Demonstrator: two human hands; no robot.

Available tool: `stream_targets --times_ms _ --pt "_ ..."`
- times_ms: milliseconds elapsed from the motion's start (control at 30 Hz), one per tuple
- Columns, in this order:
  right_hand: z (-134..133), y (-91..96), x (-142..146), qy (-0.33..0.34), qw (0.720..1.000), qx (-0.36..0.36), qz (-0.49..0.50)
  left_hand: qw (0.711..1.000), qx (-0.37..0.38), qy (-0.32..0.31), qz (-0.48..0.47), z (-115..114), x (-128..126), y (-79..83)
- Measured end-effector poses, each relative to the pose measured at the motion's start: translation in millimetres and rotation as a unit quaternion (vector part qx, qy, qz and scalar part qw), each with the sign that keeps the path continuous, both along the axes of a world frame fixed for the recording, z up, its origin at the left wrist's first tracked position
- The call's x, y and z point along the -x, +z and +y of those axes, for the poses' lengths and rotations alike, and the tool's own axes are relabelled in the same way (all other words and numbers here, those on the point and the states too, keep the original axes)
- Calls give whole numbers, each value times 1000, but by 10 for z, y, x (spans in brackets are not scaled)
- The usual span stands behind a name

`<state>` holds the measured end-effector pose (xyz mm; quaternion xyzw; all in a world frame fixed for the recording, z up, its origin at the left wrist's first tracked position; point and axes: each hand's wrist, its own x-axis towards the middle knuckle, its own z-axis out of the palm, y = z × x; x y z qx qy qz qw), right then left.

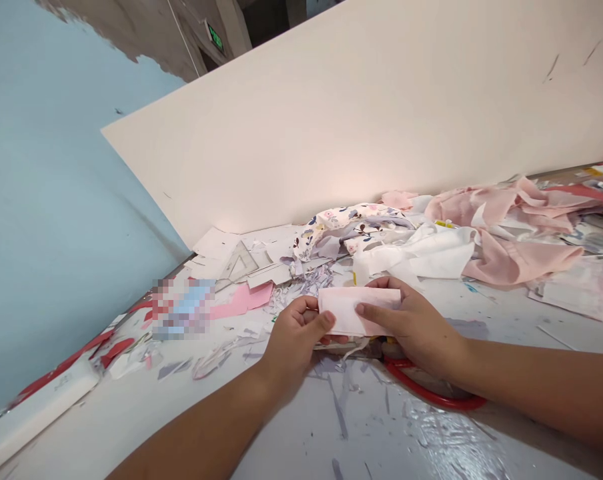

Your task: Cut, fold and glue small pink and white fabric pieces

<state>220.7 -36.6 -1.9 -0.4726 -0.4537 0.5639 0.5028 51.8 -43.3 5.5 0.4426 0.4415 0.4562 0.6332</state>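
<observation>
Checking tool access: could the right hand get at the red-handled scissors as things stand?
Probably yes: the right hand is close to the red-handled scissors, whose near loop looks uncovered, but may first need to release the pale folded piece.

The left forearm (pixel 216 417) and right forearm (pixel 531 373) are bare and tapering; the left hand (pixel 292 333) and right hand (pixel 420 327) are bare too.

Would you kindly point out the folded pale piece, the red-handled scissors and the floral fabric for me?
Folded pale piece (pixel 343 309): head view, middle of its near face.
Red-handled scissors (pixel 434 397): head view, lower curve of the red handle loop.
Floral fabric (pixel 354 214): head view, on its upper part.
</observation>
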Motion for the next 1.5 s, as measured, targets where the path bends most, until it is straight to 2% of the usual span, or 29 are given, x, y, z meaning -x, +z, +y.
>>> stream_targets --times_ms 100,367,667,833,967,1133,1267,1500 --pt "-8 6 4 1 1000 -6 2 1000 -12 -6 19 -2 -15 -10" --pt "11 5 9 55 996 4 67 998 -48 41 26 99 31 -81" --pt "44 -22 34 56 995 10 87 990 -98 86 60 122 27 -153" --pt "35 -3 36 50 995 16 85 990 -99 79 69 119 34 -159" --pt "28 -19 23 63 996 -10 62 990 -99 75 64 92 17 -143" --pt "21 -10 25 25 1000 -17 2 995 -85 42 30 16 -22 -83" --pt "12 10 35 25 999 -23 6 998 -57 16 11 -18 -39 -33" --pt "-10 30 34 35 999 -24 24 996 -76 46 26 83 -12 -128"
